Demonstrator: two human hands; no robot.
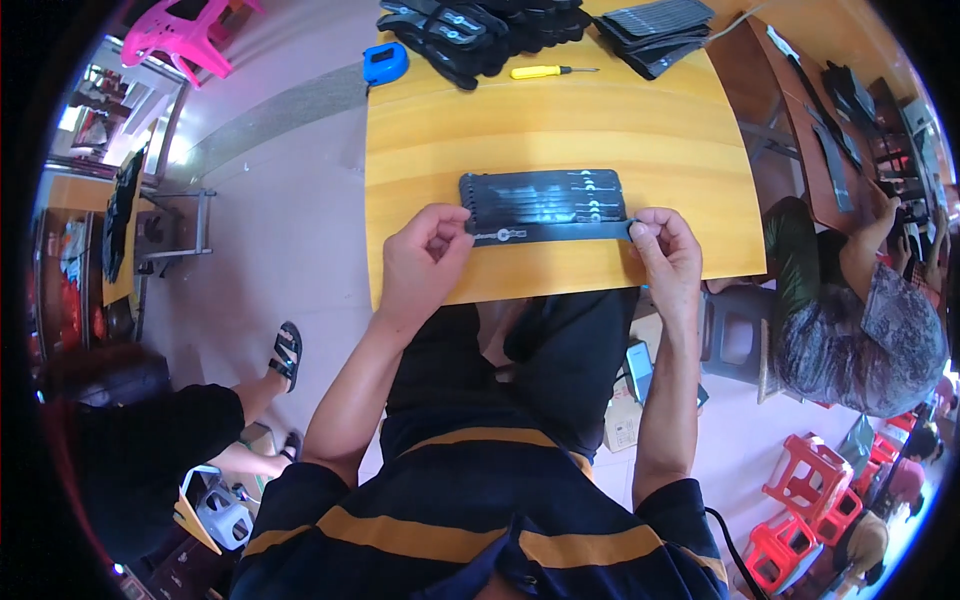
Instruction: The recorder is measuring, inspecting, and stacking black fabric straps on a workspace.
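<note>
A flat black panel of several parallel strips, shiny in the middle, with pale marks toward its right end, lies on the yellow wooden table. Along its near edge runs a long black strip with a pale round print. My left hand is closed at that strip's left end, fingers curled and thumb against the fingertips. At the opposite end, my right hand pinches the strip between thumb and forefinger. The parts of the strip under my fingertips are hidden.
Beyond the panel lie a yellow screwdriver, a blue tape measure, a pile of black straps and a stack of dark strips. Another person sits at the right. Red stools stand at lower right.
</note>
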